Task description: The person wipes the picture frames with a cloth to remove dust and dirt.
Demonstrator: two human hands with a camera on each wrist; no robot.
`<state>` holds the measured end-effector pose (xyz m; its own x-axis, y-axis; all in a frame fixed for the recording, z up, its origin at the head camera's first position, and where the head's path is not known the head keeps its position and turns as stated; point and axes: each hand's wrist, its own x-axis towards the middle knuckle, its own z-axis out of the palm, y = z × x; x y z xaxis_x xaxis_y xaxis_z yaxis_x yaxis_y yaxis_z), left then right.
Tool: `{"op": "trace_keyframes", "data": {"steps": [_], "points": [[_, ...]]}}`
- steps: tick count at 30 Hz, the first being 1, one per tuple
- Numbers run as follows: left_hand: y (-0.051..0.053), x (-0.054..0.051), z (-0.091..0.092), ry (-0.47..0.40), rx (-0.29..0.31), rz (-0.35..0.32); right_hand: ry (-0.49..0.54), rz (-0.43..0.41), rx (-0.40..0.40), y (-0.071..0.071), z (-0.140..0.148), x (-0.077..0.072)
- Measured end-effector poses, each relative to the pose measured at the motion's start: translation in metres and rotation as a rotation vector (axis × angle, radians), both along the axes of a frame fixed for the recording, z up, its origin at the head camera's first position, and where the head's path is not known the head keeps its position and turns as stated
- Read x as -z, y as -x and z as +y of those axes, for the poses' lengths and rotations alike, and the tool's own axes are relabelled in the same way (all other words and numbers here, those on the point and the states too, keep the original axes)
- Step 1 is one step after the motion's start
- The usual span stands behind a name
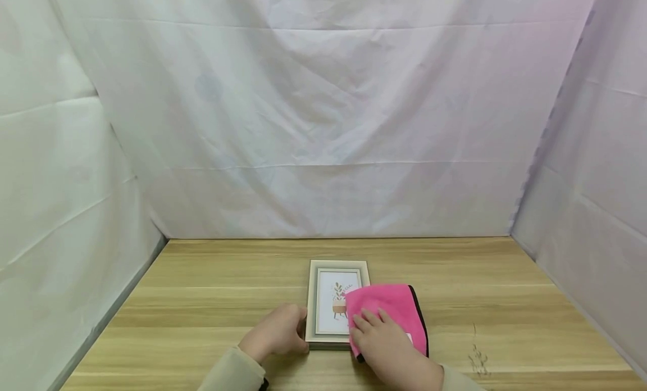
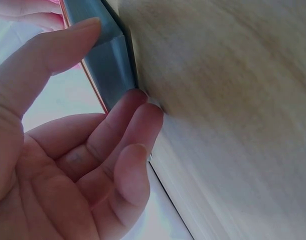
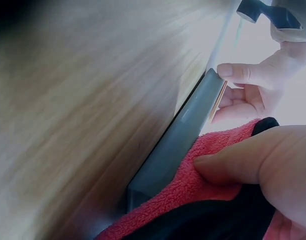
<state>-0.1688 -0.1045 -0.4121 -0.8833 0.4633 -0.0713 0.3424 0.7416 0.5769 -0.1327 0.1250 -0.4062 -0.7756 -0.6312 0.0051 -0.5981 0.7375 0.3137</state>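
A picture frame (image 1: 311, 301) with a pale border and a potted-plant print lies face up on the table. At its near left corner my left hand (image 1: 280, 330) grips the edge; in the left wrist view the thumb (image 2: 75, 42) touches one side and fingertips (image 2: 138, 102) meet the adjoining side. A pink cloth (image 1: 399, 301) with black trim covers the frame's near right part. My right hand (image 1: 386, 343) holds this cloth against the frame, fingers spread over it. The right wrist view shows the thumb (image 3: 228, 162) pressing the cloth beside the frame's side (image 3: 178, 135).
The wood-grain table (image 1: 227, 278) reaches back to a white curtain (image 1: 328, 127), with more white sheeting at both sides. Dark scribble-like marks (image 1: 477, 357) show on the tabletop to the right. A small white tag (image 1: 409, 338) sits on the cloth.
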Motion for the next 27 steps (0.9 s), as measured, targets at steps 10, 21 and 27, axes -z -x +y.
{"op": "trace_keyframes", "data": {"steps": [10,21,27], "points": [[0.0,0.0,0.002,-0.009,0.001,-0.012,0.026,0.008,0.024,-0.001,0.008,0.0],[-0.003,-0.001,0.005,0.016,-0.037,-0.004,0.069,0.056,-0.015,0.004,0.017,0.002],[-0.003,0.0,0.005,0.016,-0.039,-0.013,0.097,0.084,-0.043,0.005,0.017,0.006]]}}
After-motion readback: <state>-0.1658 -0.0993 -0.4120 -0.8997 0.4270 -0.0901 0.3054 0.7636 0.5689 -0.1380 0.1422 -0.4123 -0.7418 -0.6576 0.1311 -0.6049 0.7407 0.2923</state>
